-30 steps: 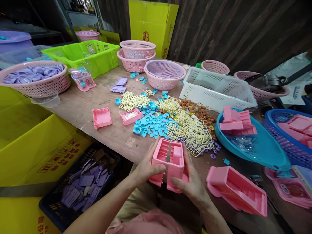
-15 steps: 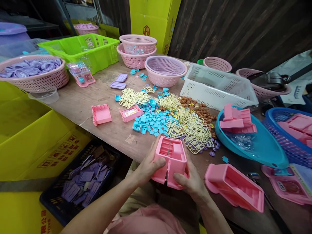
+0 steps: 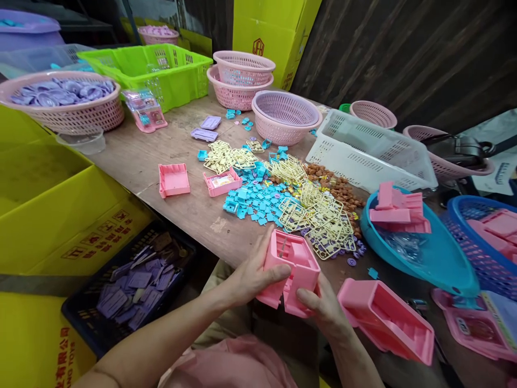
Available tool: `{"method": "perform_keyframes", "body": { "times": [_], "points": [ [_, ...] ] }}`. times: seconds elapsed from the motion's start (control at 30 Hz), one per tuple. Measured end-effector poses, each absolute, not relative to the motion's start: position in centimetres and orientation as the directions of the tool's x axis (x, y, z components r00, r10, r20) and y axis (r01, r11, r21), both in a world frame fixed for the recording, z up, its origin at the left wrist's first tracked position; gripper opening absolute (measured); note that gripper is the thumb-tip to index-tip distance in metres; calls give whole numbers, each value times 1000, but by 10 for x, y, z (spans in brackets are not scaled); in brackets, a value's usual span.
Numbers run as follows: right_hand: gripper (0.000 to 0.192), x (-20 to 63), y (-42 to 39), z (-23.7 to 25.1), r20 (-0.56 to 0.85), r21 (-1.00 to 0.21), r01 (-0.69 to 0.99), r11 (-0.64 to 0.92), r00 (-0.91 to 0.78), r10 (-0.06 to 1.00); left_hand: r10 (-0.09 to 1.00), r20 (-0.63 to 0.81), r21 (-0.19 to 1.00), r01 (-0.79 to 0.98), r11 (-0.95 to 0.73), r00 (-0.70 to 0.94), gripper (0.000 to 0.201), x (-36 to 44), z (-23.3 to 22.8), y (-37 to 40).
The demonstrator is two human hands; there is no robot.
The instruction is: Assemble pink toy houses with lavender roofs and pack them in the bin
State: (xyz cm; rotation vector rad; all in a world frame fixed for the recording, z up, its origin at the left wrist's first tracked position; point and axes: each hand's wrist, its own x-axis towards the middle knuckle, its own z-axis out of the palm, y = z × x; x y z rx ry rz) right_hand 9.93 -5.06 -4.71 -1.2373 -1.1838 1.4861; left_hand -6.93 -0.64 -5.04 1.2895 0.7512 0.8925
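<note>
Both hands hold one pink plastic toy housing (image 3: 291,268) at the near edge of the wooden table (image 3: 137,156). My left hand (image 3: 252,275) grips its left side with the thumb across the front. My right hand (image 3: 321,304) clasps its lower right corner from below. The housing is tilted, with its open slotted top facing up and away. Just beyond it lie cream part frames (image 3: 323,218) and a heap of small blue pieces (image 3: 252,199). A second pink housing (image 3: 385,318) lies on its side to the right.
Two small pink trays (image 3: 173,179) sit mid-table. A teal basin (image 3: 424,248) with pink parts, a blue basket (image 3: 484,237) and a white crate (image 3: 371,153) stand right. Pink baskets (image 3: 283,116) and a green crate (image 3: 153,75) stand behind. A dark bin of purple pieces (image 3: 129,283) is below left.
The pink housing has been turned and tilted a little to the right in both hands, and my right hand slid lower under its corner. The view has shifted slightly.
</note>
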Motion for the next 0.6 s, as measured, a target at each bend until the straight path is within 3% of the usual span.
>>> {"method": "perform_keyframes", "body": {
  "times": [0.2,0.37,0.6],
  "points": [
    [76,103,-52,-46,-211,-967,-99,-233,-192,958,874,3,1000,-9,2,486,88,-71,-53,-7],
    [66,103,-54,-45,-246,-963,-70,-261,-176,953,879,-30,999,1,34,476,86,-71,-49,-10],
    [68,89,-55,-33,-286,-932,-183,-314,-163,944,900,-28,994,-83,71,434,85,-66,-43,-12]
  ]
}}
